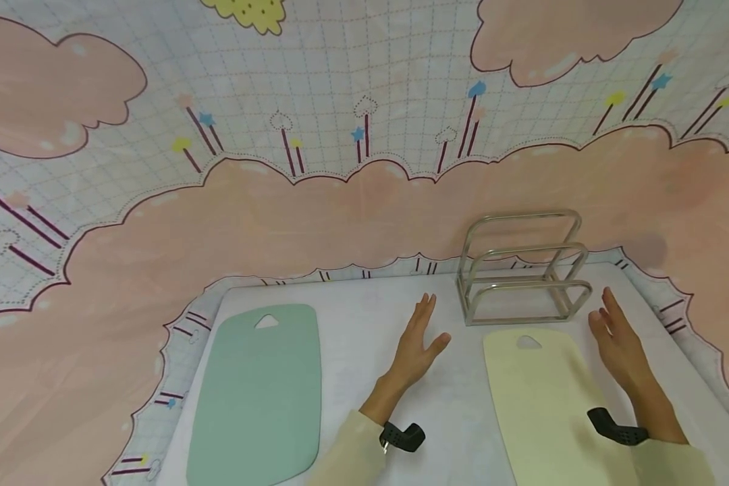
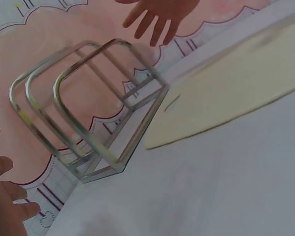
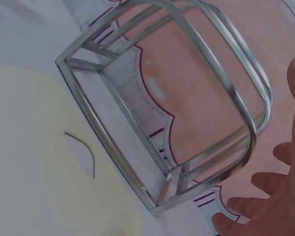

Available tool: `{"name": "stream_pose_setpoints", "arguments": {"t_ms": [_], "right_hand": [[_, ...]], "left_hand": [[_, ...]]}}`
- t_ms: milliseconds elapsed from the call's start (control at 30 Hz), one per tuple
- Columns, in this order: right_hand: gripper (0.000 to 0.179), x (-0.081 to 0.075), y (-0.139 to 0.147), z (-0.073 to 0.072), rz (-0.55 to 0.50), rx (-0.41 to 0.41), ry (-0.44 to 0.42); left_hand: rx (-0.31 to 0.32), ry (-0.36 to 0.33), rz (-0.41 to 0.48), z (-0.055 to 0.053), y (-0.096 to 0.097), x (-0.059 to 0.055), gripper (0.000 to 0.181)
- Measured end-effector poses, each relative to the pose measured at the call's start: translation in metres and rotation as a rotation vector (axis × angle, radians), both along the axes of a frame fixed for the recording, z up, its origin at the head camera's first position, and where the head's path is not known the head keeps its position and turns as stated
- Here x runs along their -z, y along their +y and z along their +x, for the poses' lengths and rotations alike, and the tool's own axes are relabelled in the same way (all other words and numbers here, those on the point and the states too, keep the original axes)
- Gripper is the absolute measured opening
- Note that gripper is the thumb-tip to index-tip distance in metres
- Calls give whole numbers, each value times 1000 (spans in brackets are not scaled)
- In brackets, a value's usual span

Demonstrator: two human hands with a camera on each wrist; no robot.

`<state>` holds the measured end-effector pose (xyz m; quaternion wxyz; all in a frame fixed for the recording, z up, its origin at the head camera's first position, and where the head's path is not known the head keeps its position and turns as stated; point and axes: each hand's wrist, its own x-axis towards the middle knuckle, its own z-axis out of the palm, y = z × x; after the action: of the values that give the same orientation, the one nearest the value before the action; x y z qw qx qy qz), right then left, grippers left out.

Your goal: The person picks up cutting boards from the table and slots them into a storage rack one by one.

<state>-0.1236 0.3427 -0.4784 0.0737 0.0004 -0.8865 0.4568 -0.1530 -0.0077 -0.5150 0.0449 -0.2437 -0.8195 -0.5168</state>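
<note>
A metal rack (image 1: 522, 287) made of several rounded bars stands at the back right of the white table. To its left, my left hand (image 1: 414, 347) hovers with straight fingers and the thumb spread, holding nothing. My right hand (image 1: 621, 344) is on the rack's other side, fingers extended, also holding nothing. Between the forearms lies a pale yellow cutting board (image 1: 541, 398) with a small hole near its far end. Both wrist views show the rack (image 2: 103, 108) close by, apart from the fingers (image 3: 270, 183).
A green cutting board (image 1: 258, 391) lies flat at the table's left, its hole toward the back. The white table (image 1: 364, 317) ends at a patterned cloth (image 1: 340, 216) that rises behind it. Black wrist cameras (image 1: 403, 437) are strapped to both wrists.
</note>
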Motion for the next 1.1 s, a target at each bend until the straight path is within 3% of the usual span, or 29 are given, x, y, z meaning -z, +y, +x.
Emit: {"name": "stream_pose_setpoints", "arguments": {"t_ms": [167,433,567,733,1100], "right_hand": [[59,4,2,-5,-87,2,9],[60,10,3,-13,-193,-11,-37],[61,11,3,-17,-255,-30,-23],[62,11,-1,-23,-330,-43,-9],[58,19,-9,-23,-291,-2,-1]], "left_hand": [[26,-41,77,-6,21,-4,85],[7,-178,44,-9,57,-16,79],[42,-228,117,-13,70,-19,78],[51,-309,191,-16,80,-21,68],[-1,-346,120,-18,81,-15,65]]}}
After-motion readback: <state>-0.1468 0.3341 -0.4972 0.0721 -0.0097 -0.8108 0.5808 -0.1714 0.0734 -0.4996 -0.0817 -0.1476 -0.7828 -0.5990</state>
